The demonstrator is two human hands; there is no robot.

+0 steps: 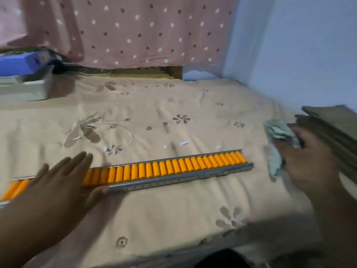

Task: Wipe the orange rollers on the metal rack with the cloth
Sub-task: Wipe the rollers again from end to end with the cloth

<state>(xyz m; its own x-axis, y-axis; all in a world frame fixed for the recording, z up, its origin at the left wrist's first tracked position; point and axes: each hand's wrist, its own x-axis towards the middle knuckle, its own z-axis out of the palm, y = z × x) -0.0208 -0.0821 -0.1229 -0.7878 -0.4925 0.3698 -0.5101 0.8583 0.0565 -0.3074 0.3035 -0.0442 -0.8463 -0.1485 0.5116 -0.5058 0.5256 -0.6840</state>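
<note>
Left hand flat and open, fingers together, laid across the left part of the metal rack, thumb at its near rail. Rack lying lengthwise on the beige floral bedsheet, its row of orange rollers facing up and running off toward the right. Just past the rack's right end, right hand closed around a crumpled grey-green cloth, beside a stack of brown cardboard; blurred.
</note>
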